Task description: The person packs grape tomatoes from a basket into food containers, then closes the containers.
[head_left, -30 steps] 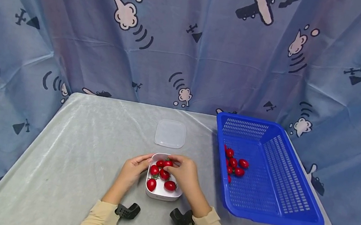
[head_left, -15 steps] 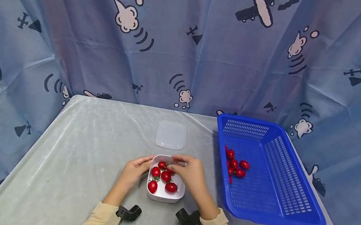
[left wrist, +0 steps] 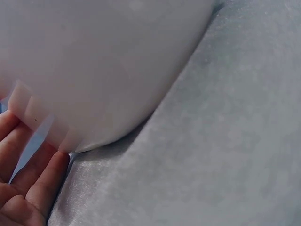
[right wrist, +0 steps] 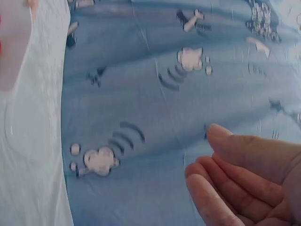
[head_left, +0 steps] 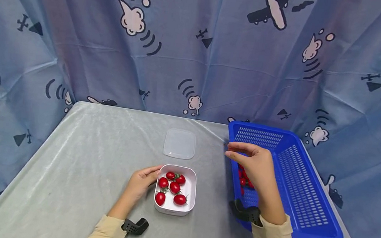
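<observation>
My left hand point(head_left: 139, 183) is at the left side of a white box point(head_left: 192, 191) that stands on the table. In the left wrist view, its fingers point(left wrist: 47, 181) touch the box's outer wall point(left wrist: 103, 80). Several red cherry tomatoes point(head_left: 174, 187) with green stems lie inside the box. Over the near-left part of a blue basket point(head_left: 309, 185) hangs my right hand point(head_left: 257, 164). Its thumb and fingers are apart and hold nothing, as the right wrist view also shows. More cherry tomatoes point(head_left: 242, 182) lie in the basket, partly hidden by this hand.
A clear plastic lid point(head_left: 179, 144) lies flat behind the box. The basket, with its raised perforated walls, takes up the right side of the cloth-covered table point(head_left: 96, 155). A blue patterned curtain point(head_left: 167, 74) hangs behind the table.
My right hand has left a tomato in the box and moved right and up, over the basket. My left hand stays at the box's left side.
</observation>
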The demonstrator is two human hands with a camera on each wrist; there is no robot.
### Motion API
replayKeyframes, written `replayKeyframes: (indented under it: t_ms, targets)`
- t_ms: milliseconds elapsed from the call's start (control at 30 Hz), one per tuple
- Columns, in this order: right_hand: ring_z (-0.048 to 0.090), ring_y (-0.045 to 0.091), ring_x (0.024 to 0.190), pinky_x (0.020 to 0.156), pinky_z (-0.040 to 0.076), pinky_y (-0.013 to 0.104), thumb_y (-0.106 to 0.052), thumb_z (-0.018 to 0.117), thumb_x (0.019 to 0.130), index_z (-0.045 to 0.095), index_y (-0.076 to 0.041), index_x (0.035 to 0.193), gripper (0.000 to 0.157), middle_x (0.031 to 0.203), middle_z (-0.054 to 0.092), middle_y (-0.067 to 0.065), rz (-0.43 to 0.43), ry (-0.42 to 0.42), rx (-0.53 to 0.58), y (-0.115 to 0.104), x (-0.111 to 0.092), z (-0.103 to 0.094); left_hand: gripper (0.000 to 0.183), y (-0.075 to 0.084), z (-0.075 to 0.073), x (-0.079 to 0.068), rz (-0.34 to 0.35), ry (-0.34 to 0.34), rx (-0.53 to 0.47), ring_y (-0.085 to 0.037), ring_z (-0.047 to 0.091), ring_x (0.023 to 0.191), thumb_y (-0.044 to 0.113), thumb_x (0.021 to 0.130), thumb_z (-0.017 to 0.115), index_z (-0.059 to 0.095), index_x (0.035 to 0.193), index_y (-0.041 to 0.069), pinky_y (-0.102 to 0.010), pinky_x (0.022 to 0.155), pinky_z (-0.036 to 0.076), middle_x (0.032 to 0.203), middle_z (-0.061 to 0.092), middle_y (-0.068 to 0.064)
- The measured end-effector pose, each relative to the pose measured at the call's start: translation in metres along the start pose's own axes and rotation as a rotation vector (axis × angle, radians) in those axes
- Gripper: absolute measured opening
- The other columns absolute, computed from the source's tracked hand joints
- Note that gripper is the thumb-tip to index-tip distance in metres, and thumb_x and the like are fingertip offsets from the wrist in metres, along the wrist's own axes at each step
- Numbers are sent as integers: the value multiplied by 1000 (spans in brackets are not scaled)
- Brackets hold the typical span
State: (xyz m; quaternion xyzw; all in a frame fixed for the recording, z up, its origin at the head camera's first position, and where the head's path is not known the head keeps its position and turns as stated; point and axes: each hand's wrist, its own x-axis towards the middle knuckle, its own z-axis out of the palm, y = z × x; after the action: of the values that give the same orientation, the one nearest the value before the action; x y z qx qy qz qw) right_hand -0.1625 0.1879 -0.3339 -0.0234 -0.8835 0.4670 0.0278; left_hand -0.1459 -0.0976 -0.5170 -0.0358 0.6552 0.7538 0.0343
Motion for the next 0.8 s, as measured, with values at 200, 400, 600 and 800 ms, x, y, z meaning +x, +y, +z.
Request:
replayKeyframes:
  t_ms: [200,400,600,800]
  targets:
    - [64,-8,89,83,52,13,-39,77,86,71,-3,120,50,89,72,-24,24,21,60,26,25,-22,36,0,-1,-2,4,-5,2,3,66,98,12,96,64,63,125,-9,-16,91,54,126,66,-23]
    - [65,-11,84,81,53,10,-40,76,87,68,2,123,55,80,67,-32,56,11,75,56,47,-31,36,-1,-1,-1,13,-12,5,2,67,100,12,96,64,63,125,-9,-16,91,54,126,67,-22]
    - [68,-9,81,76,56,10,-27,75,89,60,10,128,56,85,70,-25,91,-58,164,81,65,-37,35,-3,-2,-1,1,-16,-11,1,67,101,11,96,64,64,126,-7,-17,92,54,126,67,-21]
    - [67,-9,81,88,58,22,-22,72,92,55,11,134,56,92,71,-18,162,-143,153,105,80,-43,37,-3,-2,-1,12,-15,9,1,67,101,13,96,64,64,126,-8,-18,92,54,127,66,-23]
